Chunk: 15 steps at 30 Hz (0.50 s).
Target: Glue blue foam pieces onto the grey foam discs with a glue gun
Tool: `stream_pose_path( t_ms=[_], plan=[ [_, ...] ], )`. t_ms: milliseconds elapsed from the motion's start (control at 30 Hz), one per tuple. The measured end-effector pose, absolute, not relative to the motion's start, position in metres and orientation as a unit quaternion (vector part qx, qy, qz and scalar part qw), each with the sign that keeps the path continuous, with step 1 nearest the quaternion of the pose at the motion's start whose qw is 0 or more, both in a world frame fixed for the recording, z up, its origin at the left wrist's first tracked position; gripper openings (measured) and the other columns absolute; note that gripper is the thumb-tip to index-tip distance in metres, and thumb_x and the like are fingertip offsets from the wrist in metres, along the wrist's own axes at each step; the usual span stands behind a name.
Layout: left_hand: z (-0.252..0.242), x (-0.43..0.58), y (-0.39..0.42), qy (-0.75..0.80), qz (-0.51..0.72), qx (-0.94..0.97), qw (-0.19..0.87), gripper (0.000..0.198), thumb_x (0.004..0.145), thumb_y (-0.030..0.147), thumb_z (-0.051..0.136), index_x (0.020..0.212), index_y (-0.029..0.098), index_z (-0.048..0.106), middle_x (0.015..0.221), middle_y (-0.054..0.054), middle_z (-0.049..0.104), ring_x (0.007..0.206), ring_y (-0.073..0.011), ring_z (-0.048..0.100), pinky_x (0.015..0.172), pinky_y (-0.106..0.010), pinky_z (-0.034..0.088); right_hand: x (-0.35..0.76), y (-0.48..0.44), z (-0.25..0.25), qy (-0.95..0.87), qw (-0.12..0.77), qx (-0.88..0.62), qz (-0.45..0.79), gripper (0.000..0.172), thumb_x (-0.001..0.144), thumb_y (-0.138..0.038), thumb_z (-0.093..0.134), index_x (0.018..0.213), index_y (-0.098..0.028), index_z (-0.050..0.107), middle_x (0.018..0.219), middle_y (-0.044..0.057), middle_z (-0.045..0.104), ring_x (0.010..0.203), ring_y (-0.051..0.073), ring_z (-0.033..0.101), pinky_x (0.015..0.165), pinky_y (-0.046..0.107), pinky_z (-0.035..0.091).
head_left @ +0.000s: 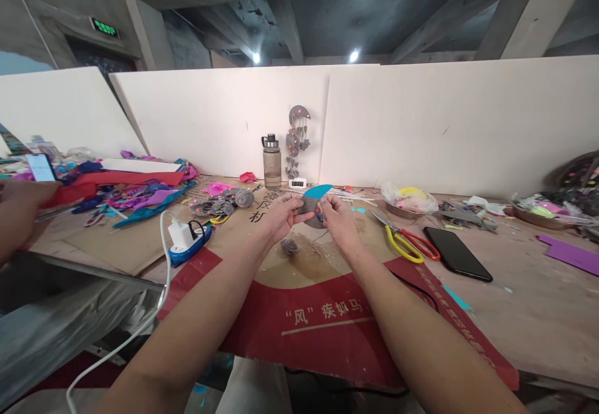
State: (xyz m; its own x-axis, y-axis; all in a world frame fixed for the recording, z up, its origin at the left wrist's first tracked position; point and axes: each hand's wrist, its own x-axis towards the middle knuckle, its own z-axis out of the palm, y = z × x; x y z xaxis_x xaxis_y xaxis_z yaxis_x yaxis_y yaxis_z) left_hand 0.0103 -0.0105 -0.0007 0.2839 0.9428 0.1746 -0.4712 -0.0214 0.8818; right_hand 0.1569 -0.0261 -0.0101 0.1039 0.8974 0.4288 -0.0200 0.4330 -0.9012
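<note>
My left hand (283,216) and my right hand (337,219) meet above a brown and red cardboard sheet (322,326). Between them is a grey felt piece (309,205) with a blue felt piece (319,191) showing at its top. Fingers of my left hand pinch the left side of the grey felt. My right thumb and fingertips are pressed together at its right edge; whether they also hold something small, such as a thread, is too fine to see. Just below lies a small ball of grey yarn (289,247).
Right of my hands lie scissors with red and yellow handles (407,245) and a black phone (456,253). A water bottle (272,163) stands before the white board. Leftward are a blue power strip (191,245) and felt scraps (140,195). Another person's hand (21,208) is far left.
</note>
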Motion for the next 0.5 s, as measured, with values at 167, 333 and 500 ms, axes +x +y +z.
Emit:
stream_pose_path(
  t_ms=[167,333,500],
  plan=[
    [-0.010,0.017,-0.006,0.322,0.591,0.507,0.538,0.024,0.073,0.024,0.072,0.084,0.018,0.052,0.082,-0.002,0.064,0.073,-0.0140,0.064,0.070,-0.036,0.060,0.156,-0.026,-0.011,-0.584,0.627,-0.407,0.317,0.023,0.078,-0.043,0.053,0.069,-0.022,0.048,0.058,-0.006,0.037,0.052,0.010,0.031,0.052,0.025,0.029],
    [-0.016,0.020,-0.008,0.435,0.595,0.633,0.238,0.005,0.079,0.021,0.062,0.081,0.019,0.060,0.087,-0.004,0.064,0.085,-0.0172,0.063,0.077,-0.033,0.055,0.153,-0.031,-0.008,-0.593,0.611,-0.457,0.259,0.022,0.077,-0.041,0.050,0.073,-0.020,0.052,0.061,-0.004,0.042,0.057,0.011,0.035,0.054,0.026,0.031],
    [-0.012,0.023,-0.016,0.424,0.534,0.720,0.134,0.015,0.080,0.019,0.059,0.093,0.018,0.065,0.097,-0.006,0.069,0.093,-0.0187,0.064,0.088,-0.033,0.048,0.152,-0.030,-0.007,-0.602,0.608,-0.462,0.232,0.022,0.077,-0.040,0.051,0.074,-0.019,0.055,0.062,-0.003,0.046,0.058,0.012,0.037,0.057,0.026,0.032]
  ],
)
